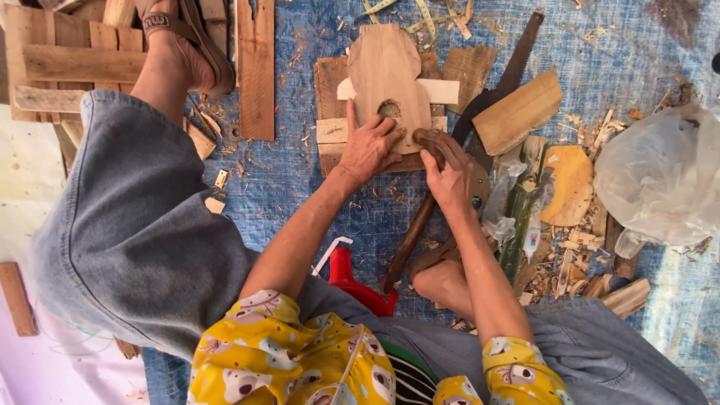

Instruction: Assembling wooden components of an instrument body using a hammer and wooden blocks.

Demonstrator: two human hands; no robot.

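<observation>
The left hand (pixel 369 150) presses flat, fingers spread, on the pale rounded wooden cut-out (pixel 384 75), which lies on brown wooden boards (pixel 330 112) on the blue woven floor mat (pixel 300 187). The right hand (pixel 450 176) is clenched around a dark wooden-handled tool (pixel 409 244) at the shallow hollow (pixel 389 109) in the cut-out. The outline looks shaped; the hollow looks only begun, with wood shavings (pixel 577 240) scattered nearby.

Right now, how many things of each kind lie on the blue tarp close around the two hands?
Shaped wooden cutout with a hole, under the left hand: 1
Dark wooden tool, gripped by the right hand: 1
Hand saw: 1
Clear plastic bag: 1
Measuring tape: 1
Red object: 1
Total: 6
</observation>
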